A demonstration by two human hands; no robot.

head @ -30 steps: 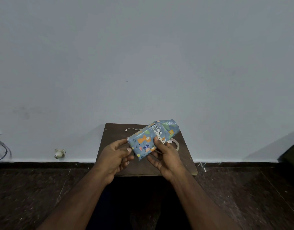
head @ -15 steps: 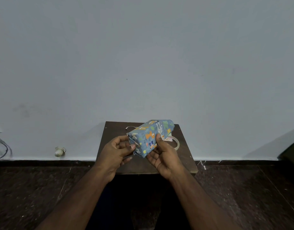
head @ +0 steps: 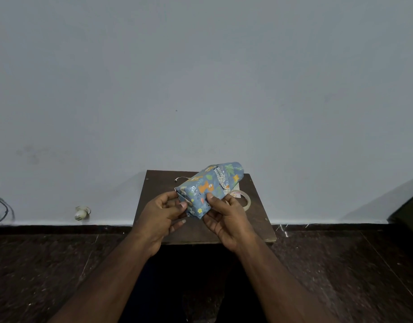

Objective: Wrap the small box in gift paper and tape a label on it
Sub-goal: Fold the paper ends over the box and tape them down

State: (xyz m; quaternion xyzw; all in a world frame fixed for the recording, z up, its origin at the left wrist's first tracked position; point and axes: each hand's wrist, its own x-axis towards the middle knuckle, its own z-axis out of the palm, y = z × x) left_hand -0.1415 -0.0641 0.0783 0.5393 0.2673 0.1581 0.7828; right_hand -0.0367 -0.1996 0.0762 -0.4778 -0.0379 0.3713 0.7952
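Note:
A small box wrapped in blue gift paper with animal prints (head: 208, 186) is held above a small dark wooden table (head: 154, 190). My right hand (head: 226, 217) grips its near long side, thumb on top and fingers underneath. My left hand (head: 160, 213) pinches the folded paper flaps at the box's left end. The far right end of the paper looks loose and rounded. A roll of clear tape (head: 244, 199) lies on the table behind my right hand, partly hidden. No label is visible.
A white string or cord piece (head: 181, 178) lies at the table's back. The table stands against a pale wall. A white bulb-like object (head: 82, 213) lies on the floor at left, and cables (head: 2, 208) hang at the far left. Dark stone floor surrounds the table.
The box has turned so its left end faces my left hand, which moved from the box's underside onto the end flaps. My right hand kept its grip.

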